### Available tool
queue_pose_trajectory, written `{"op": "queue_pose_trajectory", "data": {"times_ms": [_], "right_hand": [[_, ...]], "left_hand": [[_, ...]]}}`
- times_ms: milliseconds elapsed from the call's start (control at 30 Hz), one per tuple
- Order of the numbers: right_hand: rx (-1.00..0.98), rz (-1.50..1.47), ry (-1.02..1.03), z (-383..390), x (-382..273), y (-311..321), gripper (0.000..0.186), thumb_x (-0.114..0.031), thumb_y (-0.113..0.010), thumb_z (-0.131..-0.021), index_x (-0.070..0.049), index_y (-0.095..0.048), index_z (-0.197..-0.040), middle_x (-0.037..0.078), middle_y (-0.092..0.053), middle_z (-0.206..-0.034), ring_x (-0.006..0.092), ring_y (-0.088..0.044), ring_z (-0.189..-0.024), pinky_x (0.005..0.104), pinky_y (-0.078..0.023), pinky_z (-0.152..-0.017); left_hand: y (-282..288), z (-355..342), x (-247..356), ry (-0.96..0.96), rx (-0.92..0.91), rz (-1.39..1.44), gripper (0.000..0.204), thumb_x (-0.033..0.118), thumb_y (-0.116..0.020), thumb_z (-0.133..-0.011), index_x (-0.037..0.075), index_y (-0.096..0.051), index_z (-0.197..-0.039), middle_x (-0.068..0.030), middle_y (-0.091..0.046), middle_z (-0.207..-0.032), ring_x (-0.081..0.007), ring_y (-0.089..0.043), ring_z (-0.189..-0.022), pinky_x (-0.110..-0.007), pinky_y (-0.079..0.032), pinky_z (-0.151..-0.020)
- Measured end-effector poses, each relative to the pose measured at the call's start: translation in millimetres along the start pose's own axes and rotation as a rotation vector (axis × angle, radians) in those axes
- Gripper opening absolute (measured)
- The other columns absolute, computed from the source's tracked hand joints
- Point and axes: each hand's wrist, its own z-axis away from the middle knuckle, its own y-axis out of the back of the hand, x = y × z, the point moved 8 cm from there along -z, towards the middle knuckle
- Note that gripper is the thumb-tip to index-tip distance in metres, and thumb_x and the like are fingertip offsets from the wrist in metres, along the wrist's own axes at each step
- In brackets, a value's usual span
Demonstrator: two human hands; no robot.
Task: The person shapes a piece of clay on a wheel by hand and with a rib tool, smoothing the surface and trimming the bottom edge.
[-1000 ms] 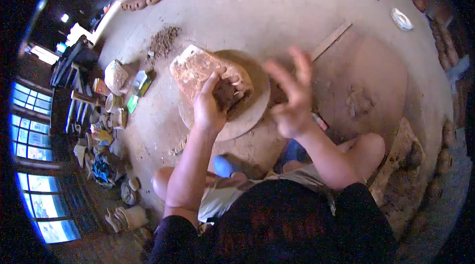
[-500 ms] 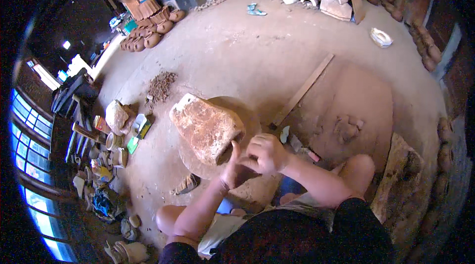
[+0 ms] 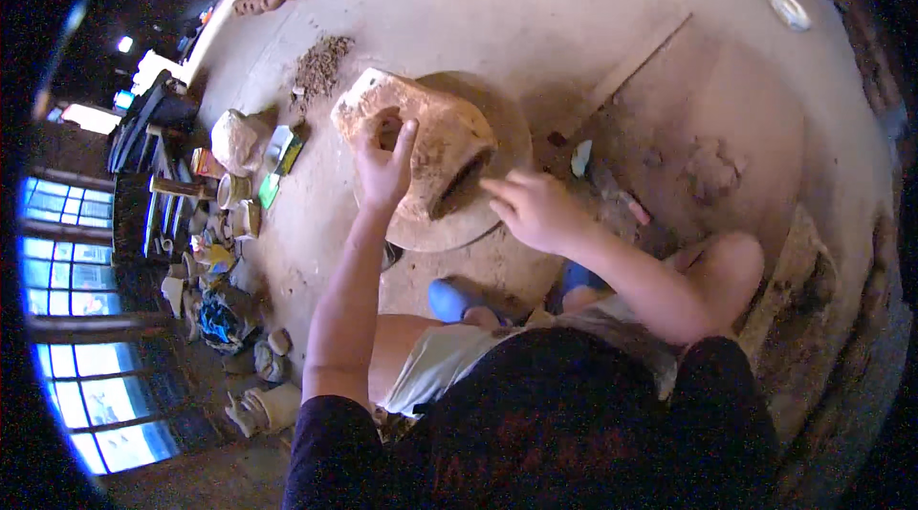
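Note:
A large pale-brown block of clay (image 3: 430, 132) lies on a round wooden disc (image 3: 507, 132) on the dusty floor. My left hand (image 3: 384, 161) rests flat on the block's near left side, fingers apart, pressing against it. My right hand (image 3: 532, 207) hovers just right of the block's near end, fingers spread and holding nothing. A dark hollow (image 3: 461, 187) shows in the block's near face, between the two hands.
A long wooden strip (image 3: 639, 59) lies on the floor beyond the disc. A pile of dark crumbs (image 3: 320, 65) sits at upper left. Jars, tins and a pale lump (image 3: 237, 139) crowd the left side. My knees (image 3: 732, 266) and a blue sandal (image 3: 449, 300) lie near.
Both hands were together at the block's near edge half a second ago. Now the left hand lies on the block's side and the right has drawn apart to its right.

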Motion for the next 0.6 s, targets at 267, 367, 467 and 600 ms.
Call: {"op": "queue_pose_trajectory", "data": {"times_ms": [267,367,467,600], "right_hand": [[-0.328,0.311,0.162,5,18,-106,0.059,-0.012,-0.055,-0.089,-0.009,-0.051,-0.148,0.015,-0.068,-0.101,0.0374,-0.073,-0.077,0.0502,-0.06,-0.065],[-0.333,0.32,0.171,-5,28,-129,0.059,-0.011,-0.056,-0.087,-0.008,-0.051,-0.146,0.016,-0.068,-0.102,0.0383,-0.074,-0.078,0.0521,-0.061,-0.064],[-0.292,0.347,0.246,-4,44,-146,0.058,-0.01,-0.056,-0.087,-0.008,-0.052,-0.145,0.017,-0.069,-0.102,0.039,-0.074,-0.078,0.0526,-0.061,-0.064],[-0.512,0.382,0.273,-16,42,-159,0.054,-0.01,-0.056,-0.087,-0.008,-0.055,-0.141,0.018,-0.07,-0.107,0.0403,-0.074,-0.08,0.0529,-0.061,-0.066]], "left_hand": [[-28,19,-7,-0.255,-0.175,-0.627,0.039,0.012,-0.081,-0.083,0.003,-0.069,-0.119,-0.0175,-0.061,-0.119,-0.0341,-0.063,-0.109,-0.041,-0.054,-0.095],[-26,21,-11,-0.207,-0.162,-0.598,0.038,0.012,-0.081,-0.083,0.003,-0.07,-0.118,-0.0172,-0.061,-0.118,-0.0338,-0.063,-0.107,-0.041,-0.054,-0.094],[-40,17,-8,-0.168,-0.152,-0.606,0.036,0.014,-0.081,-0.084,0.002,-0.07,-0.116,-0.0175,-0.062,-0.117,-0.0342,-0.062,-0.108,-0.042,-0.054,-0.094],[-35,16,-12,-0.162,-0.126,-0.691,0.035,0.02,-0.079,-0.087,0.001,-0.071,-0.115,-0.0182,-0.061,-0.117,-0.0357,-0.061,-0.109,-0.043,-0.052,-0.094]]}}
